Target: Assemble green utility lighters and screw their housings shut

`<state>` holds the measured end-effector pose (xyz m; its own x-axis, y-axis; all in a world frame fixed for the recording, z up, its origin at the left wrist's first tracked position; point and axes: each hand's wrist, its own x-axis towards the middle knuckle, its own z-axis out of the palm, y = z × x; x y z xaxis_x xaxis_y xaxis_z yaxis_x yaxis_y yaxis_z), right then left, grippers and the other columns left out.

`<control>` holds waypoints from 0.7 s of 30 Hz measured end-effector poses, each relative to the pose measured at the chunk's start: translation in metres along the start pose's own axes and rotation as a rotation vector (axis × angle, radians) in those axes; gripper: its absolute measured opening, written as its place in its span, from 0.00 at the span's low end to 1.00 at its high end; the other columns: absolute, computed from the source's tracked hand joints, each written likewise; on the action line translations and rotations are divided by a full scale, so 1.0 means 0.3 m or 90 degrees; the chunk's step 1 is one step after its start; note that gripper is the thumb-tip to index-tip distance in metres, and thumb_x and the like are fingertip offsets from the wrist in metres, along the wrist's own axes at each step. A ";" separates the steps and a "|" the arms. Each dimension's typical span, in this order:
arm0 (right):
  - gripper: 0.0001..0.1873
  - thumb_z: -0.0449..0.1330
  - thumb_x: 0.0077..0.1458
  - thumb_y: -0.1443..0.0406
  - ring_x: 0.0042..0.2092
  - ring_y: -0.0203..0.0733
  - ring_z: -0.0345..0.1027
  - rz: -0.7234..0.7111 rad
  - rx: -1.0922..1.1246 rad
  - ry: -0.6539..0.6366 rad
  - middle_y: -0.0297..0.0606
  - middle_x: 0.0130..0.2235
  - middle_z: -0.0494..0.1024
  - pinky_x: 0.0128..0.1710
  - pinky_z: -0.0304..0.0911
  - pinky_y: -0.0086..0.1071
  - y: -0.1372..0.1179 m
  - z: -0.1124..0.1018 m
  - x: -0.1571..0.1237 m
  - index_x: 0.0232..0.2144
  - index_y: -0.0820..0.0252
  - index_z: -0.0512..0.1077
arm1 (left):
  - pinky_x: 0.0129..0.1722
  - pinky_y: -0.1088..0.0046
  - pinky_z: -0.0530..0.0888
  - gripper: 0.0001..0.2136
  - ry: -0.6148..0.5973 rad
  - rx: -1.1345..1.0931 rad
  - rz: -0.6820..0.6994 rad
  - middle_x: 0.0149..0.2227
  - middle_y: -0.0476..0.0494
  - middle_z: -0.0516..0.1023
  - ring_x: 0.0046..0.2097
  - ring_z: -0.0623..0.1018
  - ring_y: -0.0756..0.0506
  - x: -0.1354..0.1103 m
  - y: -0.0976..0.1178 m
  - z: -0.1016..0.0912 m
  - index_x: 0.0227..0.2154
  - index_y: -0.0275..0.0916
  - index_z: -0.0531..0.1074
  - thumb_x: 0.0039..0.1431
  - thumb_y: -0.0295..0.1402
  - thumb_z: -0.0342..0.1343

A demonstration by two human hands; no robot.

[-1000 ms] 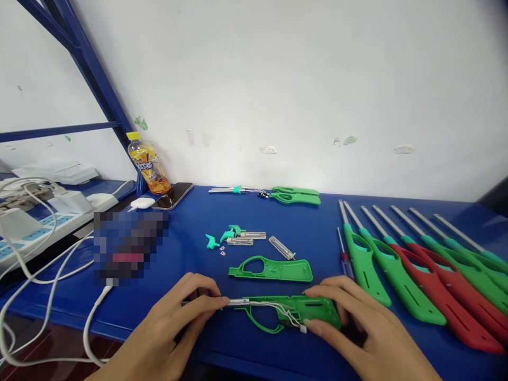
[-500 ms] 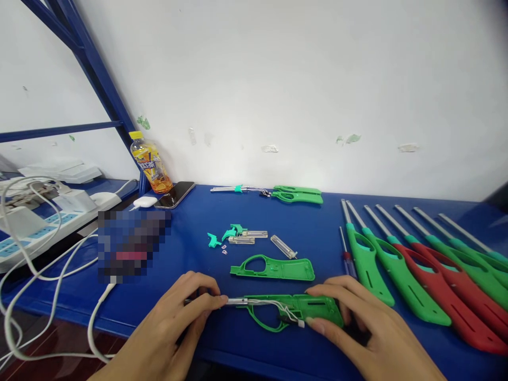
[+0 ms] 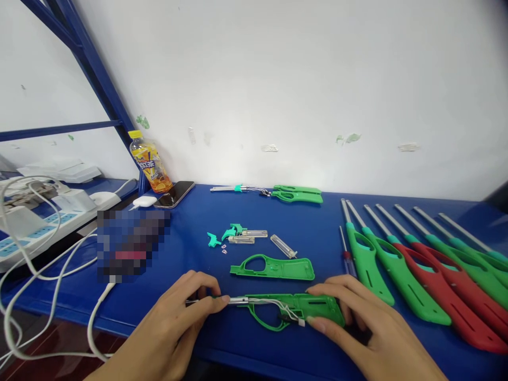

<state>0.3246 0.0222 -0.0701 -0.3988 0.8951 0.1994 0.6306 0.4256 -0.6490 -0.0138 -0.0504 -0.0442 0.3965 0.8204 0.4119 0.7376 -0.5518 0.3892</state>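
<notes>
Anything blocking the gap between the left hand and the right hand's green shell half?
Only the metal tube that the left hand pinches spans it, its end reaching the green shell half at the right hand; nothing else visible stands between. White wires lie over that half; another shell half lies beyond.

Near the front edge of the smooth blue surface point(image 3: 190, 233) lies an open green plastic casing half point(image 3: 317, 309), a matching hollow green half point(image 3: 291, 269) just behind it. Beyond are three clear plastic tanks point(image 3: 283, 246) and small teal plastic pieces point(image 3: 213, 240). Red and green plastic lighters point(image 3: 371, 272) fan across the right beside a slim metal-shafted screwdriver point(image 3: 348, 260); a yellow-capped plastic bottle point(image 3: 151, 165) stands rear left.
</notes>
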 end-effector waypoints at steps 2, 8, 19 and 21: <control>0.09 0.65 0.65 0.55 0.28 0.34 0.70 -0.008 0.002 0.003 0.32 0.45 0.78 0.30 0.71 0.27 0.001 -0.001 0.001 0.47 0.42 0.79 | 0.49 0.75 0.77 0.24 -0.001 0.008 -0.004 0.52 0.43 0.73 0.49 0.77 0.48 0.001 0.002 -0.001 0.58 0.47 0.72 0.71 0.15 0.43; 0.09 0.66 0.65 0.56 0.28 0.35 0.72 -0.014 0.003 0.016 0.32 0.45 0.79 0.30 0.72 0.27 -0.010 -0.008 0.008 0.47 0.43 0.80 | 0.48 0.74 0.77 0.25 -0.016 0.011 -0.003 0.52 0.43 0.73 0.49 0.77 0.48 0.007 0.005 -0.006 0.60 0.48 0.71 0.71 0.15 0.42; 0.09 0.64 0.67 0.55 0.33 0.37 0.76 0.007 0.007 -0.017 0.33 0.49 0.78 0.34 0.73 0.28 -0.002 -0.005 -0.004 0.48 0.41 0.79 | 0.50 0.74 0.76 0.29 -0.045 0.035 -0.002 0.54 0.42 0.72 0.50 0.76 0.48 0.013 0.002 -0.012 0.63 0.49 0.69 0.70 0.13 0.40; 0.10 0.64 0.66 0.55 0.34 0.37 0.76 0.013 0.012 -0.019 0.32 0.50 0.78 0.35 0.74 0.28 -0.001 -0.004 -0.004 0.49 0.41 0.79 | 0.49 0.75 0.76 0.31 -0.043 0.044 0.010 0.54 0.43 0.72 0.49 0.76 0.48 0.016 0.001 -0.014 0.64 0.50 0.69 0.69 0.12 0.40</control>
<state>0.3256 0.0212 -0.0694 -0.4057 0.8991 0.1647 0.6258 0.4045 -0.6669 -0.0140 -0.0472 -0.0385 0.4431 0.8211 0.3598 0.7659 -0.5554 0.3240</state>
